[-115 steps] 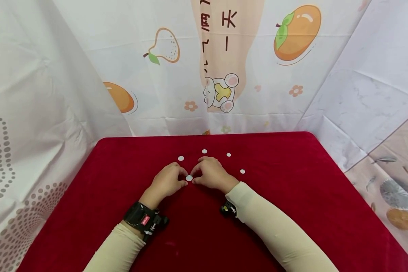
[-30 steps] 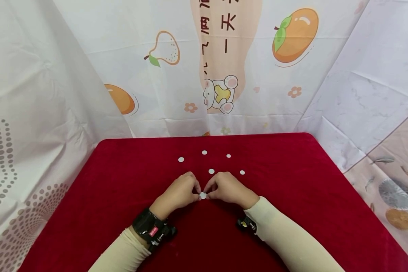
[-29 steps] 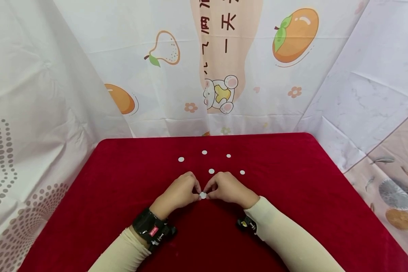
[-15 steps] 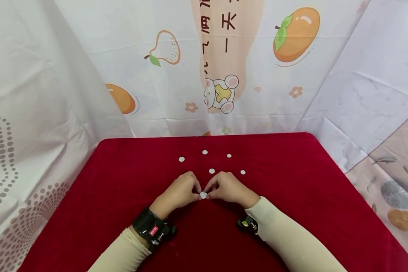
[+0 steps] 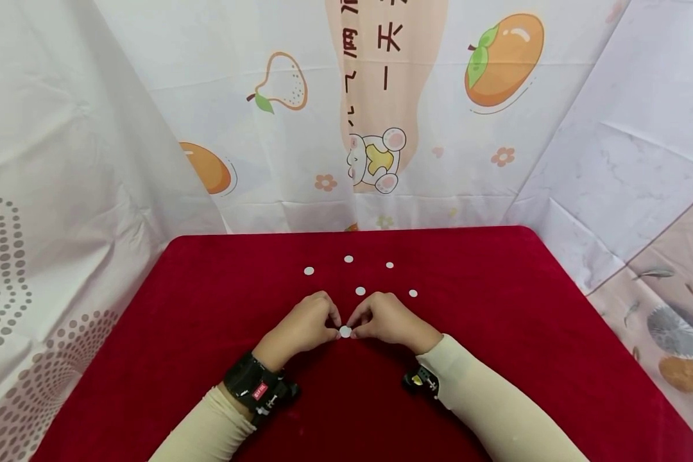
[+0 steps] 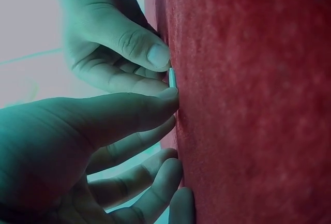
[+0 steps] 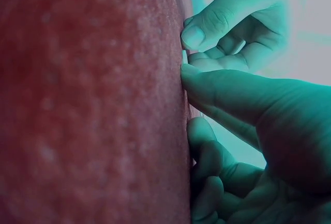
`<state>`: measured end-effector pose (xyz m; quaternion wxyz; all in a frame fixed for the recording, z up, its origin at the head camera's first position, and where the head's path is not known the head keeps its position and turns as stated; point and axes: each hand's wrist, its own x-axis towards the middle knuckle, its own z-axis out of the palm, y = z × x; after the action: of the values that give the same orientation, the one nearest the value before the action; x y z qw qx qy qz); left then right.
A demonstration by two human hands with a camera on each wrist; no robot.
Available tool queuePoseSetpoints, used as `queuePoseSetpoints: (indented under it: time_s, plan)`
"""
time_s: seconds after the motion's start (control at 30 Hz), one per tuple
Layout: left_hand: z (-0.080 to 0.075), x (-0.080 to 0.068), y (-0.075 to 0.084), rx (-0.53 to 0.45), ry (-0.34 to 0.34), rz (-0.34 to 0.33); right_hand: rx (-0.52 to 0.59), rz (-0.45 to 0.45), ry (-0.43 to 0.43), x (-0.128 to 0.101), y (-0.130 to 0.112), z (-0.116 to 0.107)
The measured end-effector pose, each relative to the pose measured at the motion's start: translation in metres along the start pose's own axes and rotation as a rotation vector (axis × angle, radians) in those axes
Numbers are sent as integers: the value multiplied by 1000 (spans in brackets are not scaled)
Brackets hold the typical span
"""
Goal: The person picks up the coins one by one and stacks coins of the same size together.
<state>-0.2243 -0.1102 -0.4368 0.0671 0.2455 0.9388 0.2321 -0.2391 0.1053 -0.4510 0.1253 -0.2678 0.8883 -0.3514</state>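
On the red cloth (image 5: 496, 333) lies a small white disc (image 5: 344, 332), and both hands meet on it. My left hand (image 5: 335, 327) pinches its left edge with thumb and index finger. My right hand (image 5: 355, 327) pinches its right edge the same way. In the left wrist view the disc (image 6: 172, 77) shows edge-on against the cloth, between my left thumb (image 6: 129, 115) and a right fingertip (image 6: 152, 53). In the right wrist view my right thumb (image 7: 207, 81) presses on the cloth just below a left fingertip (image 7: 199, 33).
Several more white discs lie beyond the hands: one close (image 5: 360, 290), one to the right (image 5: 412, 293) and three in a far arc (image 5: 308, 271) (image 5: 348, 259) (image 5: 389, 265). Printed curtains (image 5: 300, 128) hang around the table's far and side edges.
Since 3.8 s ago both hands have come nearer to me, and a disc now lies bare just beyond the fingers. Over the last second nothing visibly moved.
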Motion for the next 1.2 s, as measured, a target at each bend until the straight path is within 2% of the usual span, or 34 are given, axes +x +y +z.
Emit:
queuePoseSetpoints:
  time_s: [0.43, 0.77, 1.2]
  plan:
    - [-3, 1, -2, -4, -9, -24, -4, 16, -4, -2, 0, 1]
    - [-7, 1, -1, 13, 23, -56, -8, 4, 4, -1, 1, 1]
    - [-12, 0, -3, -17, 53, -97, -6, 10, 4, -1, -1, 1]
